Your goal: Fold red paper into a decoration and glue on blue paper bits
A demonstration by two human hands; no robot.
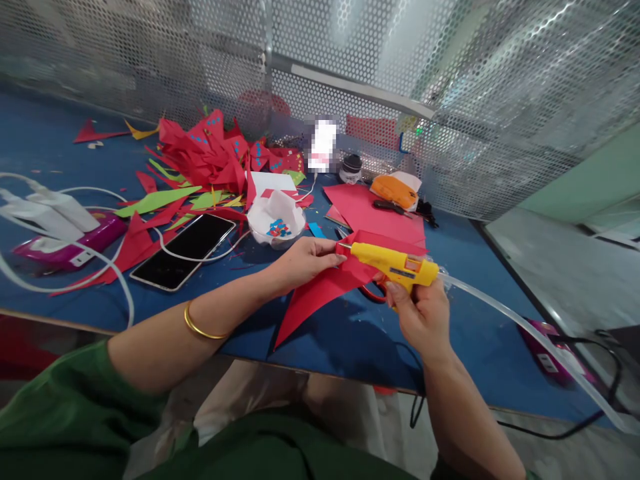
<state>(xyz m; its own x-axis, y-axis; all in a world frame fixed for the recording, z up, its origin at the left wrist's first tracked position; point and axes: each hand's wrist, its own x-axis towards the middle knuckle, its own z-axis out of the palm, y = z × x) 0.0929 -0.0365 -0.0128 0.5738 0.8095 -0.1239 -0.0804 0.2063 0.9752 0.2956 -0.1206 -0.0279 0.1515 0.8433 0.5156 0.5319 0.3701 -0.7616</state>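
Note:
My right hand grips a yellow hot glue gun by its handle. A long translucent glue stick trails out of the gun's back end, off to the right. Its metal nozzle points left and reaches the fingertips of my left hand. Pinched in those fingers is a folded piece of red paper, whose pointed end hangs toward the table's front edge. Partly hidden beneath the paper and the gun lie red-handled scissors.
Left of my hands are a bowl of small coloured bits, a black-screened phone and a purple power strip with white cables. Behind lies a heap of red paper shapes. Red sheets lie beyond the gun, before a perforated metal panel.

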